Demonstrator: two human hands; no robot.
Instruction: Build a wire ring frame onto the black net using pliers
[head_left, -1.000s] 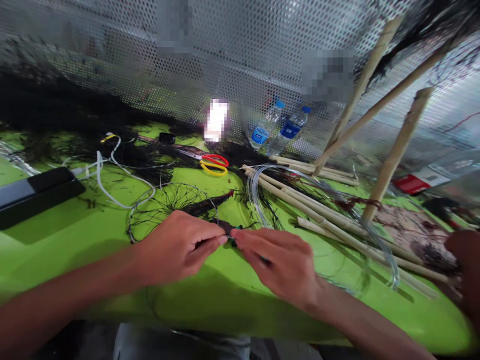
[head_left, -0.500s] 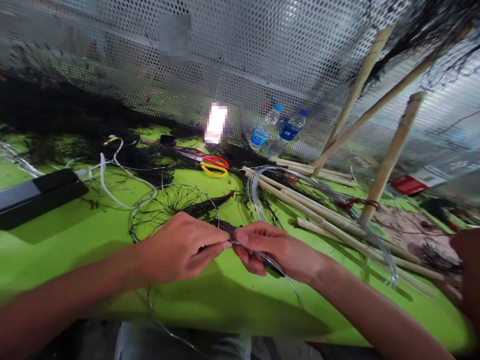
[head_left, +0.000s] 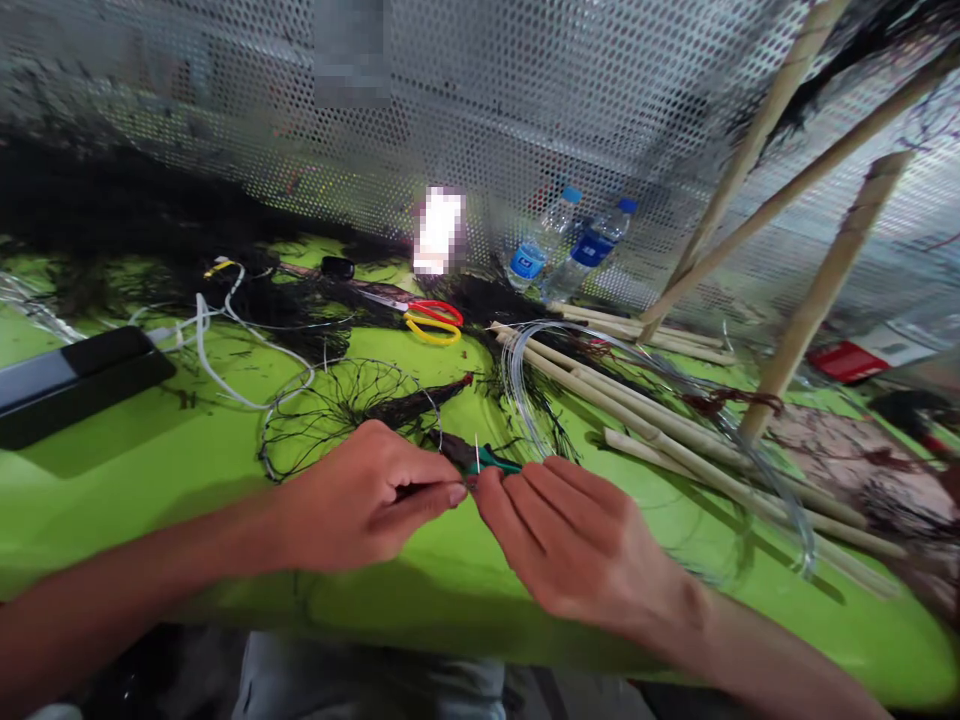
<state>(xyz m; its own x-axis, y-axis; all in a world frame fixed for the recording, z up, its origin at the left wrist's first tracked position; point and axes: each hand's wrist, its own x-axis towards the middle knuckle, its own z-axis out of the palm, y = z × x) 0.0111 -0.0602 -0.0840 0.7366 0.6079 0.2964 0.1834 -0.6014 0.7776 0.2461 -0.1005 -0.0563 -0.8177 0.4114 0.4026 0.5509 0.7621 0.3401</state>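
Note:
My left hand is closed, thumb and forefinger pinching a thin metal wire at their tips. My right hand meets it from the right, back upward, its fingers closed on the same wire. A short pale wire end stands up beside its fingertips. Just behind both hands lie pliers with green handles, partly covered by the fingers. Beyond my left hand rests a wire hoop with black branching strands spread across it and a dark bundle at its right.
Scissors with red and yellow handles lie farther back. Coiled clear wire and bamboo sticks occupy the right. A black box with a white cable sits left. Two water bottles stand by the perforated metal panel.
My right hand has turned over from a sideways pinch to back upward, and the wire end now points up. My left hand keeps its pinch nearly in place. The view has shifted slightly.

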